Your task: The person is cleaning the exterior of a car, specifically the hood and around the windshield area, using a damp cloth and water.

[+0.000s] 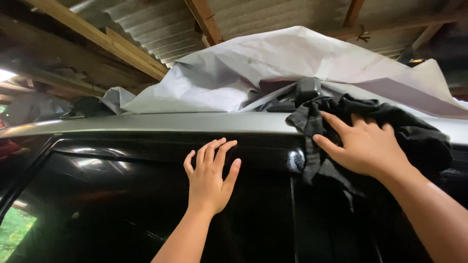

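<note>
My right hand (363, 143) presses flat on a dark grey cloth (414, 134) draped over the edge of a silver car roof (146, 123) and down the top of the door. My left hand (210, 175) rests with fingers spread against the black window visor and dark window glass (97, 195), holding nothing. A black roof rail end (307, 90) sits just behind the cloth.
A crumpled white-grey cover sheet (253, 73) lies pushed back on the roof. Wooden beams (97, 39) and corrugated metal roofing (273, 17) hang low overhead. Green ground (12, 234) shows reflected at the lower left of the window.
</note>
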